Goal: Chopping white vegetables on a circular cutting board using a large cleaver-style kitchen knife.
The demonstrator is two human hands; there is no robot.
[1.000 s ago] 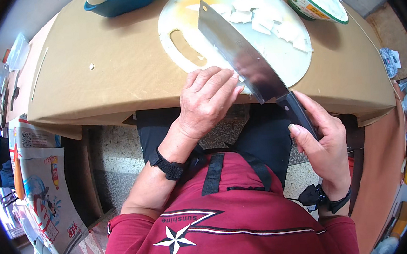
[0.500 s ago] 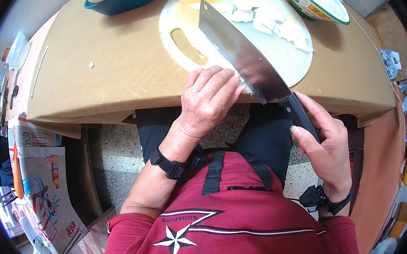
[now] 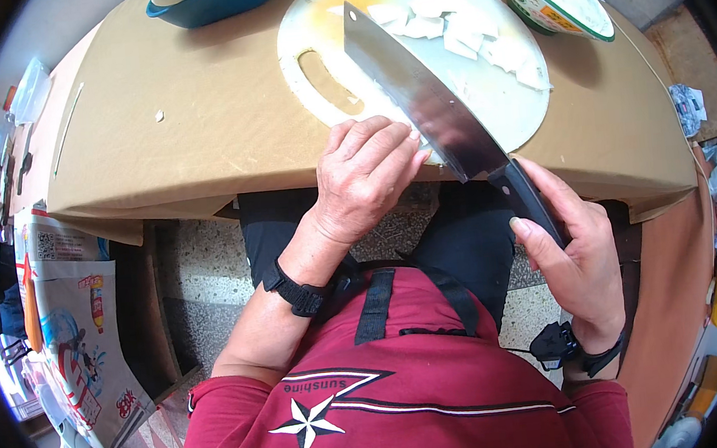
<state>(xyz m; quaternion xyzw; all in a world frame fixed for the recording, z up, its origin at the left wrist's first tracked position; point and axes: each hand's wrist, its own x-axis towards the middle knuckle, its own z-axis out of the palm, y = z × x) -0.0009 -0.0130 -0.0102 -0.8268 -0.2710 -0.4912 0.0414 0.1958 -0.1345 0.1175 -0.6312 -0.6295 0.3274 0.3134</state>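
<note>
Both hands work at centre frame: our right hand (image 3: pixel 579 260) grips the cleaver (image 3: pixel 425 103), our left hand (image 3: pixel 367 176) lies flat against its blade. Since a second ago the blade has barely shifted over the white board (image 3: pixel 307 24), so the wiping goes on.

Bright, even daylight; soft shadow beneath the worktop (image 3: pixel 197 136). Mild glare on the cleaver blade (image 3: pixel 424 99). Sharp centre; fisheye bending, black vignette at the rim.
</note>
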